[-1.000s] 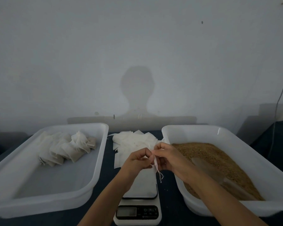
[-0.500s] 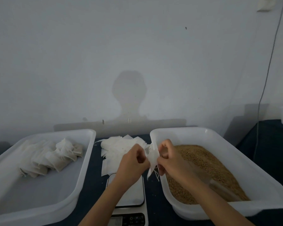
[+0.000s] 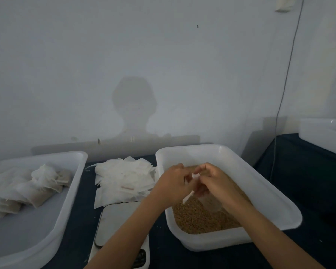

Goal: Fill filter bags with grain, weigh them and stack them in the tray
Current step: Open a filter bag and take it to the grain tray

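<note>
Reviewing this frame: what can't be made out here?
- Filter bag, head view: mostly hidden between the left hand and right hand; open or filled, cannot tell.
- Scale display: covered by the left forearm and cut by the bottom edge.
- Scoop in the grain: blurred, partly under the right hand.

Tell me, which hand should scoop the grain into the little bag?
Probably the right hand: it is over the grain, beside the clear scoop. The left hand can hold the filter bag.
</note>
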The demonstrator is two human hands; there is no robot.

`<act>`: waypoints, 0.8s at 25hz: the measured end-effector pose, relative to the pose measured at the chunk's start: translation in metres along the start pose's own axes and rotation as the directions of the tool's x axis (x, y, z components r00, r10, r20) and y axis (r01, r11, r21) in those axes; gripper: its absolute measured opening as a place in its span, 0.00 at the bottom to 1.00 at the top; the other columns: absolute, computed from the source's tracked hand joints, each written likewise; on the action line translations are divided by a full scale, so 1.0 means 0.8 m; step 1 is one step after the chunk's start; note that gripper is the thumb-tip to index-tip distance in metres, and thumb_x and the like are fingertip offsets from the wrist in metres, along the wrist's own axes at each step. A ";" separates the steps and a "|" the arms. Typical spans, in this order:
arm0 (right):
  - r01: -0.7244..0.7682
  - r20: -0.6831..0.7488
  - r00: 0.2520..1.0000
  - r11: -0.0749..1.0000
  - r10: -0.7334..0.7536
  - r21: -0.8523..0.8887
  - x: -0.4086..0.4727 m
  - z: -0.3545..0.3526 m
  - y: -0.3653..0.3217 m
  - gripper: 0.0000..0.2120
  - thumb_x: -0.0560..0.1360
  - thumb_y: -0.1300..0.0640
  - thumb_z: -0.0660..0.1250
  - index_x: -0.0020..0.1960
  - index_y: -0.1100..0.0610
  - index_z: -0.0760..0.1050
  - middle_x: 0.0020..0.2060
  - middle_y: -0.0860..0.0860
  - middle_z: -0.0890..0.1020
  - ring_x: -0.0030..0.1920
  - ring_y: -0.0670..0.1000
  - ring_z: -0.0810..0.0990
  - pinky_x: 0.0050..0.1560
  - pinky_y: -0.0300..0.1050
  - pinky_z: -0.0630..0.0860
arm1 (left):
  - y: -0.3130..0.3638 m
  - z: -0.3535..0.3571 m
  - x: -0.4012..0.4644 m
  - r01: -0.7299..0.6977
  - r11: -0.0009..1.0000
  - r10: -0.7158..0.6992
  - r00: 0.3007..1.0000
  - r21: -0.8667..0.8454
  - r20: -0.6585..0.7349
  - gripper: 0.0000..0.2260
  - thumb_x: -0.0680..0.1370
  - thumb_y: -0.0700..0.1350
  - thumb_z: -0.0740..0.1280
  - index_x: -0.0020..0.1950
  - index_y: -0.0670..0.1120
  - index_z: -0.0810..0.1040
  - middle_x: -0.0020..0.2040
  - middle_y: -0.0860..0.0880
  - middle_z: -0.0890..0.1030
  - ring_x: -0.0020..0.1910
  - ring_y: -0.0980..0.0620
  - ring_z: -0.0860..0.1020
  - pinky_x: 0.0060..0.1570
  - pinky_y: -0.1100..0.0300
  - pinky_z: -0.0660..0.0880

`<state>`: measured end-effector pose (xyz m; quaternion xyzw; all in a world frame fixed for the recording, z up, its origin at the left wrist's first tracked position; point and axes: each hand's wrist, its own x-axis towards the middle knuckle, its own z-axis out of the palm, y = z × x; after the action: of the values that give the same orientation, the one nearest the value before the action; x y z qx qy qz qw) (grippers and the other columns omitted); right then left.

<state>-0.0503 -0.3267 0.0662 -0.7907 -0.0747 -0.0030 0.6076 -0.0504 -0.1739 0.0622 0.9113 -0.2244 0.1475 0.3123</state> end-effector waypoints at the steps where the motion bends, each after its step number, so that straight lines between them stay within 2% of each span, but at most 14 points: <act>1: -0.059 -0.009 0.998 0.998 0.059 -0.008 0.002 -0.011 0.008 0.05 0.78 0.64 0.59 0.50 0.57 0.73 0.32 0.54 0.83 0.33 0.53 0.83 0.33 0.44 0.80 | -0.001 0.008 0.001 0.003 1.000 -0.003 1.000 0.025 0.007 0.11 0.76 0.52 0.67 0.39 0.47 0.74 0.39 0.54 0.70 0.38 0.57 0.69 0.36 0.67 0.62; 2: -0.094 -0.041 0.995 0.990 0.090 -0.109 0.007 -0.025 0.018 0.04 0.78 0.62 0.59 0.51 0.55 0.72 0.36 0.53 0.84 0.37 0.53 0.83 0.39 0.46 0.81 | -0.004 0.014 0.004 0.004 0.998 -0.006 1.000 0.068 0.025 0.12 0.75 0.53 0.68 0.38 0.48 0.71 0.39 0.56 0.68 0.38 0.58 0.68 0.36 0.69 0.62; 3: -0.110 -0.067 0.993 0.945 0.093 -0.309 0.011 -0.042 0.029 0.03 0.78 0.60 0.60 0.50 0.54 0.71 0.40 0.53 0.83 0.42 0.52 0.82 0.44 0.47 0.80 | -0.007 0.017 0.006 0.000 0.993 -0.007 0.999 0.117 0.053 0.12 0.75 0.53 0.69 0.38 0.48 0.71 0.40 0.56 0.68 0.40 0.57 0.68 0.39 0.68 0.64; 4: -0.111 -0.051 0.994 0.847 0.099 -0.519 0.014 -0.057 0.039 0.02 0.78 0.58 0.62 0.50 0.54 0.72 0.43 0.53 0.81 0.44 0.51 0.80 0.48 0.47 0.79 | -0.011 0.019 0.007 -0.007 0.986 -0.006 0.997 0.165 0.078 0.11 0.75 0.52 0.68 0.40 0.47 0.71 0.42 0.54 0.69 0.43 0.55 0.69 0.43 0.65 0.68; 5: -0.094 -0.004 0.992 0.725 0.125 -0.682 0.014 -0.067 0.049 0.02 0.77 0.56 0.65 0.48 0.54 0.72 0.44 0.52 0.80 0.44 0.50 0.79 0.47 0.46 0.77 | -0.015 0.021 0.007 -0.016 0.978 -0.003 0.996 0.206 0.090 0.09 0.76 0.50 0.68 0.42 0.46 0.73 0.46 0.52 0.69 0.47 0.53 0.70 0.49 0.61 0.70; 7: -0.051 0.075 0.975 0.537 0.210 -0.842 0.014 -0.074 0.065 0.06 0.75 0.53 0.68 0.42 0.53 0.72 0.39 0.48 0.77 0.38 0.46 0.76 0.36 0.39 0.72 | -0.020 0.024 0.006 -0.053 0.968 0.037 0.997 0.247 0.069 0.09 0.77 0.49 0.66 0.48 0.44 0.76 0.53 0.50 0.68 0.53 0.53 0.68 0.56 0.59 0.71; 9: -0.043 0.087 0.954 0.419 0.287 -0.907 0.014 -0.071 0.075 0.05 0.75 0.52 0.67 0.44 0.53 0.74 0.41 0.47 0.78 0.40 0.46 0.76 0.35 0.36 0.69 | -0.022 0.022 0.003 -0.128 0.950 0.130 0.991 0.284 0.014 0.08 0.77 0.48 0.66 0.49 0.44 0.76 0.58 0.50 0.66 0.55 0.53 0.65 0.56 0.63 0.68; 12: 0.012 0.115 0.952 0.342 0.283 -0.940 0.018 -0.068 0.079 0.09 0.77 0.52 0.63 0.52 0.55 0.77 0.47 0.50 0.80 0.49 0.50 0.79 0.43 0.39 0.72 | -0.023 0.013 0.003 -0.234 0.898 0.254 0.967 0.372 -0.004 0.06 0.77 0.46 0.64 0.49 0.44 0.75 0.60 0.51 0.67 0.54 0.53 0.65 0.54 0.67 0.63; 15: 0.093 0.185 0.959 0.374 0.217 -0.923 0.025 -0.084 0.066 0.09 0.78 0.53 0.62 0.55 0.56 0.73 0.50 0.51 0.79 0.50 0.51 0.79 0.47 0.42 0.75 | -0.030 0.004 0.002 -0.235 0.878 0.267 0.964 0.417 -0.018 0.06 0.77 0.45 0.63 0.50 0.45 0.75 0.59 0.51 0.68 0.53 0.54 0.66 0.54 0.66 0.64; 18: 0.190 0.233 0.962 0.264 0.140 -0.946 0.033 -0.106 0.042 0.07 0.76 0.53 0.66 0.50 0.51 0.69 0.47 0.47 0.77 0.47 0.48 0.76 0.40 0.38 0.70 | -0.036 -0.005 0.001 -0.228 0.878 0.266 0.963 0.421 -0.033 0.04 0.76 0.45 0.65 0.44 0.45 0.75 0.58 0.52 0.67 0.51 0.56 0.65 0.51 0.68 0.64; 20: 0.237 0.256 0.963 0.196 0.081 -0.952 0.039 -0.109 0.036 0.06 0.74 0.55 0.67 0.49 0.51 0.71 0.46 0.47 0.77 0.46 0.47 0.76 0.39 0.37 0.69 | -0.040 -0.009 0.002 -0.248 0.882 0.259 0.965 0.400 0.027 0.05 0.76 0.45 0.66 0.43 0.45 0.74 0.58 0.53 0.66 0.50 0.58 0.64 0.49 0.65 0.69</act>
<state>-0.0088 -0.4143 0.0645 -0.9839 -0.1717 0.0191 -0.0457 -0.0338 -0.1476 0.0526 0.9164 -0.3024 0.2421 0.1006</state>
